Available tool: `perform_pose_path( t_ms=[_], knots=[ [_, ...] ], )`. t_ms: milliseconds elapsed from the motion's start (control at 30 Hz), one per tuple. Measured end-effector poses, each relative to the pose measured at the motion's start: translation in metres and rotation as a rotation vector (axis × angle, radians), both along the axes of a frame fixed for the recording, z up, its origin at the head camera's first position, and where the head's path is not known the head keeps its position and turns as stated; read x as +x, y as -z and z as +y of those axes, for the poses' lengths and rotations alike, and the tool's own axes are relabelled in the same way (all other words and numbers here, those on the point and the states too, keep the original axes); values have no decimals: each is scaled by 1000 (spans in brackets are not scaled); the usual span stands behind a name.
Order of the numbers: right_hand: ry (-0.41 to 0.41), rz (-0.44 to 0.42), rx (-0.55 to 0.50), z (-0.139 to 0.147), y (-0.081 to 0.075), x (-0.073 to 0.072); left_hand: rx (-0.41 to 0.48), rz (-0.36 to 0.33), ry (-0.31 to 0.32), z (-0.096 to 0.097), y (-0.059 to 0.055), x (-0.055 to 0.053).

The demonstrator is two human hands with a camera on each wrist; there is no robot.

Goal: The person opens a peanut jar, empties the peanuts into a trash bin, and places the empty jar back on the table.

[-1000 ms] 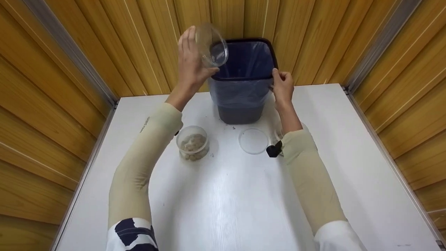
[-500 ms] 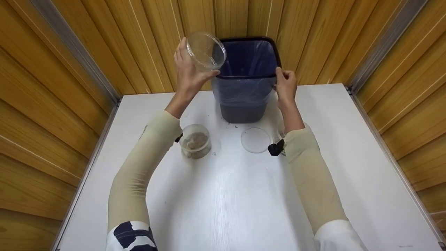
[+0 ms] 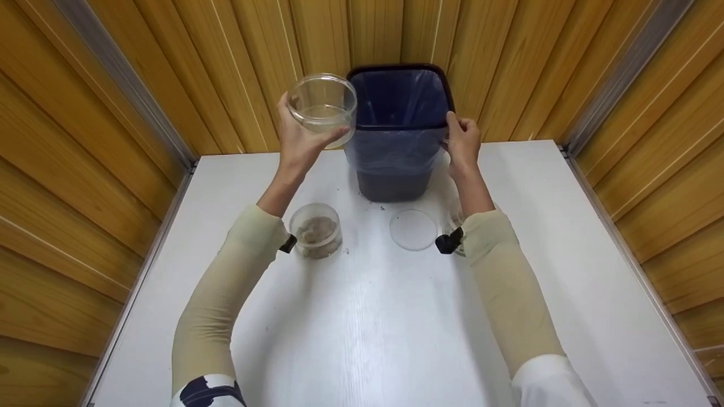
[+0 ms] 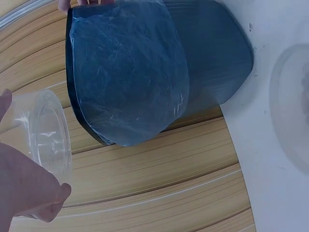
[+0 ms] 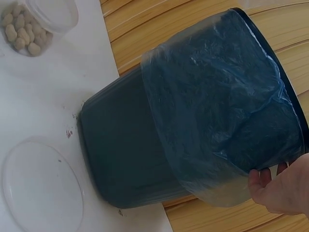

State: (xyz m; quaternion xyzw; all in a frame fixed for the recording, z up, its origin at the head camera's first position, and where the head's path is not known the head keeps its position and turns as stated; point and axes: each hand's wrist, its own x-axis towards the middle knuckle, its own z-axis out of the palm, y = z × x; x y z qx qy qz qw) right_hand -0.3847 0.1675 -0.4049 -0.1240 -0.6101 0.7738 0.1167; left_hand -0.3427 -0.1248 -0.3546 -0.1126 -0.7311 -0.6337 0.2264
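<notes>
My left hand [image 3: 302, 144] grips a clear round plastic tub [image 3: 339, 133], held up beside the left rim of a dark blue bin [image 3: 393, 183]. The tub's mouth faces up and slightly toward me; I see nothing in it. At the bin's right rim my right hand [image 3: 464, 141] pinches the edge and its clear plastic liner [image 5: 217, 106], thumb outside. Some of its fingertips are hidden. Nearer me on the table stands another clear tub [image 3: 315, 232] with peanuts in their shells [image 5: 24, 31] inside.
A clear round lid [image 3: 413, 229] lies flat on the white table [image 3: 362, 316]. Another clear container [image 3: 455, 217] is partly hidden behind my right wrist. Dark crumbs [image 5: 69, 133] lie near the bin's base. Wood-look panels [image 3: 373, 34] rise behind and at both sides.
My left hand has lowered the tub and turned it from tipped toward the bin to nearly upright, slightly left of the rim. My right hand stays on the bin's edge.
</notes>
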Motion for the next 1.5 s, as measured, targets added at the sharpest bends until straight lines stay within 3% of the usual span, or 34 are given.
perform_pose_path(
  t_ms=[133, 333, 433, 533, 767, 1033, 1167, 1300, 1500],
  knots=[
    [-7, 13, -52, 4, 1, -1, 2, -29, -6, 0, 3, 13],
    [-78, 66, -63, 19, 8, 2, 17, -88, 14, -3, 31, 8],
    [-87, 99, -21, 28, 11, 7, 8, -122, 33, -3, 42, 13],
    [-79, 147, 108, 35, 15, 15, -23, -128, 30, -2, 50, 21],
    [-33, 256, 613, 47, 32, 41, -80, -158, -12, -1, 70, 35],
    [-132, 428, 1005, 49, 60, 69, -138, -183, -18, 4, 105, 45],
    [-184, 511, 1114, 43, 70, 80, -156, -228, -20, 7, 122, 48],
    [-219, 555, 1166, 37, 79, 87, -184, -230, -14, 12, 136, 52],
    [-263, 515, 1169, 33, 93, 93, -232, -192, 7, 20, 160, 57]
  ],
)
